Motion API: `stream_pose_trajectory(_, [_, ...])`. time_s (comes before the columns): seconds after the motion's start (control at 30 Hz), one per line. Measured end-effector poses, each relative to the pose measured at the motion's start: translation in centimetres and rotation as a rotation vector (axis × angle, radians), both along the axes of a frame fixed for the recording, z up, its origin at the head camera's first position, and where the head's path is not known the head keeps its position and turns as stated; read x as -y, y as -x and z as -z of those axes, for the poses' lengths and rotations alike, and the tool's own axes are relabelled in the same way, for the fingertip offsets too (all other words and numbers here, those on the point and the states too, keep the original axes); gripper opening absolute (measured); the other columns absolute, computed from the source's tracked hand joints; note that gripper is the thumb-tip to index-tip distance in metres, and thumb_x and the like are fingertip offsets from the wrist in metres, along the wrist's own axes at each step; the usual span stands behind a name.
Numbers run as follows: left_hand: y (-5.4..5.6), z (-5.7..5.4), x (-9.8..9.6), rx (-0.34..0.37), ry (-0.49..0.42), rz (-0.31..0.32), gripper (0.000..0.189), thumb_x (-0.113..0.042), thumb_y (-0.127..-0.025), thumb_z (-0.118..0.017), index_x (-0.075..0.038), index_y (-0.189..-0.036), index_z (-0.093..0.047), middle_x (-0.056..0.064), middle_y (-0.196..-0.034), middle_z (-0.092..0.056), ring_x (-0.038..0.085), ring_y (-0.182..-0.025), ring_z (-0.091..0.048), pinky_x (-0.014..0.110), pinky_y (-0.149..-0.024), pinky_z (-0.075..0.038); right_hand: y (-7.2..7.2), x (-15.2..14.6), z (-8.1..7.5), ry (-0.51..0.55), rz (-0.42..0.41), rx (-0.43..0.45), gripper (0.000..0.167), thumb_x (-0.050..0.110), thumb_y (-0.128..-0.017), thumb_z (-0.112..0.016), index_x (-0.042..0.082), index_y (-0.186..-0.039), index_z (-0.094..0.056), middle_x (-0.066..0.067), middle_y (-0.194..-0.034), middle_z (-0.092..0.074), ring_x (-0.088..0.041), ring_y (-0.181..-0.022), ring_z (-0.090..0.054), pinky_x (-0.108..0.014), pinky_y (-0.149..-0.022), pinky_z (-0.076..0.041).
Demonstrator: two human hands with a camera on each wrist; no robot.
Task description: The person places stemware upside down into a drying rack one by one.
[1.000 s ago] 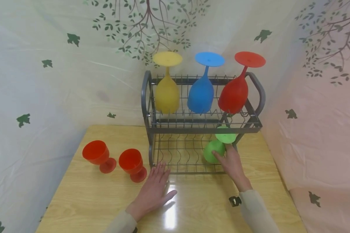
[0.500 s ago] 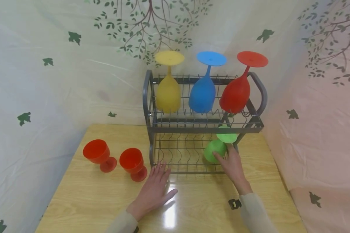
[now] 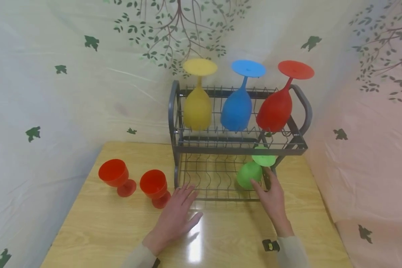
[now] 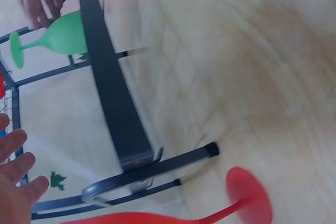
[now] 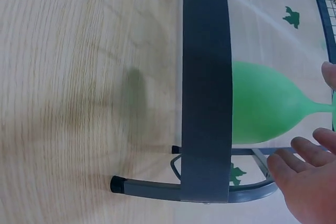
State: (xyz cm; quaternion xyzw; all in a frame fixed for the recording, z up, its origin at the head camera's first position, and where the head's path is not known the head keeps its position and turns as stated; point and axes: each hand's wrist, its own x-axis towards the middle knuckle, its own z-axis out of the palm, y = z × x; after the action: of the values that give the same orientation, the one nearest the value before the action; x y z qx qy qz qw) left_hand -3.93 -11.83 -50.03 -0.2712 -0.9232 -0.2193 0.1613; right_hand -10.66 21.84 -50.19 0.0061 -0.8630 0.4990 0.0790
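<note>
A green goblet [image 3: 249,175] stands upside down at the right end of the lower tier of the dark dish rack [image 3: 221,150]. My right hand [image 3: 271,197] is beside it, thumb and fingers spread around its right side. In the right wrist view, a gap shows between the fingers [image 5: 310,156] and the green bowl. My left hand [image 3: 174,216] lies with fingers extended at the rack's lower front-left edge, holding nothing. Yellow [image 3: 197,109], blue [image 3: 236,109] and red [image 3: 275,109] goblets stand inverted on the upper tier, the red one leaning.
Two red footed cups stand upright left of the rack, one farther left [image 3: 114,173] and one closer [image 3: 154,184]. The wooden table [image 3: 87,230] extends in front of the rack. Leaf-patterned cloth [image 3: 70,100] hangs behind and at both sides.
My right hand has drawn slightly back from the green goblet, and its fingers have loosened. The left hand has barely moved. The head view has shifted a little.
</note>
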Motion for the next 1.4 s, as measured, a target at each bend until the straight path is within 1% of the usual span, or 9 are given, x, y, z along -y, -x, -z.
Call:
stream_pose_trajectory(0.1, [0.3, -0.8, 0.4, -0.173, -0.074, 0.036, 0.054, -0.036, -0.095, -0.066, 0.001, -0.135, -0.063, 0.019, -0.141, -0.061, 0.041, -0.135, -0.054, 0.060, -0.109, -0.045, -0.7, 0.0, 0.0, 0.014, 0.022, 0.000, 0.079, 0.037, -0.099, -0.071, 0.005, -0.161, -0.033, -0.024, -0.163, -0.033, -0.052, -0.143, -0.039, -0.061, -0.107, -0.045])
stream_pose_trajectory(0.2, [0.6, -1.7, 0.9, -0.294, -0.123, 0.040, 0.050, -0.038, -0.103, -0.055, 0.003, -0.130, -0.064, 0.019, -0.134, -0.065, 0.042, -0.129, -0.059, 0.060, -0.105, -0.049, -1.3, 0.1, -0.1, 0.048, 0.040, 0.001, 0.079, 0.035, -0.099, -0.072, 0.007, -0.161, -0.033, -0.020, -0.165, -0.033, -0.052, -0.142, -0.040, -0.061, -0.106, -0.046])
stream_pose_trajectory(0.3, [0.9, -2.4, 1.6, -0.336, -0.134, 0.019, 0.056, -0.043, -0.108, -0.044, 0.004, -0.129, -0.065, 0.021, -0.133, -0.065, 0.043, -0.126, -0.060, 0.060, -0.103, -0.050, -1.8, 0.3, -0.4, 0.066, 0.057, 0.000, 0.077, 0.034, -0.099, -0.072, 0.008, -0.161, -0.035, -0.019, -0.164, -0.035, -0.050, -0.143, -0.040, -0.062, -0.109, -0.043])
stream_pose_trajectory(0.43, [1.3, -3.2, 2.7, -0.324, -0.128, -0.013, 0.060, -0.046, -0.108, -0.040, 0.005, -0.129, -0.063, 0.023, -0.135, -0.064, 0.045, -0.126, -0.059, 0.062, -0.104, -0.048, -2.4, 0.8, -1.0, 0.070, 0.079, 0.005, 0.073, 0.033, -0.099, -0.072, 0.007, -0.158, -0.038, -0.019, -0.161, -0.039, -0.045, -0.146, -0.040, -0.059, -0.115, -0.038])
stream_pose_trajectory(0.6, [1.8, -4.0, 4.3, -0.270, -0.129, -0.062, 0.062, -0.050, -0.107, -0.043, 0.004, -0.131, -0.062, 0.024, -0.140, -0.060, 0.046, -0.132, -0.054, 0.066, -0.106, -0.045, -3.4, 1.8, -1.5, 0.067, 0.082, -0.031, 0.066, 0.024, -0.099, -0.072, 0.004, -0.155, -0.043, -0.018, -0.159, -0.044, -0.040, -0.144, -0.045, -0.055, -0.115, -0.039])
stream_pose_trajectory(0.83, [2.3, -4.4, 6.3, -0.155, -0.089, -0.152, 0.059, -0.038, -0.094, -0.066, 0.001, -0.137, -0.059, 0.024, -0.148, -0.053, 0.050, -0.137, -0.047, 0.069, -0.108, -0.041, -4.7, 3.0, -1.4, 0.073, 0.037, -0.058, 0.064, 0.017, -0.098, -0.073, 0.005, -0.154, -0.045, -0.019, -0.157, -0.046, -0.042, -0.138, -0.048, -0.061, -0.112, -0.039])
stream_pose_trajectory(1.1, [3.3, -5.1, 8.2, 0.149, 0.061, -0.288, 0.081, -0.044, -0.088, -0.076, -0.005, -0.152, -0.046, 0.023, -0.161, -0.035, 0.050, -0.148, -0.028, 0.072, -0.115, -0.029, -5.0, 4.0, -1.1, 0.110, 0.000, -0.038, 0.064, 0.018, -0.097, -0.074, 0.008, -0.154, -0.046, -0.020, -0.158, -0.043, -0.049, -0.138, -0.045, -0.066, -0.113, -0.036])
stream_pose_trajectory(1.2, [3.9, -5.0, 8.6, 0.239, 0.130, -0.288, 0.085, -0.052, -0.089, -0.074, -0.011, -0.157, -0.042, 0.021, -0.165, -0.030, 0.050, -0.151, -0.023, 0.071, -0.116, -0.027, -4.8, 4.3, -1.1, 0.108, -0.012, -0.028, 0.065, 0.019, -0.097, -0.074, 0.008, -0.154, -0.045, -0.022, -0.158, -0.043, -0.051, -0.137, -0.045, -0.067, -0.113, -0.035])
stream_pose_trajectory(1.4, [4.8, -4.5, 8.8, 0.309, 0.211, -0.253, 0.085, -0.058, -0.089, -0.072, -0.018, -0.159, -0.043, 0.018, -0.168, -0.027, 0.048, -0.152, -0.023, 0.067, -0.116, -0.031, -4.9, 4.7, -0.6, 0.087, -0.040, -0.010, 0.065, 0.021, -0.098, -0.074, 0.006, -0.154, -0.045, -0.023, -0.157, -0.044, -0.051, -0.137, -0.046, -0.066, -0.113, -0.037])
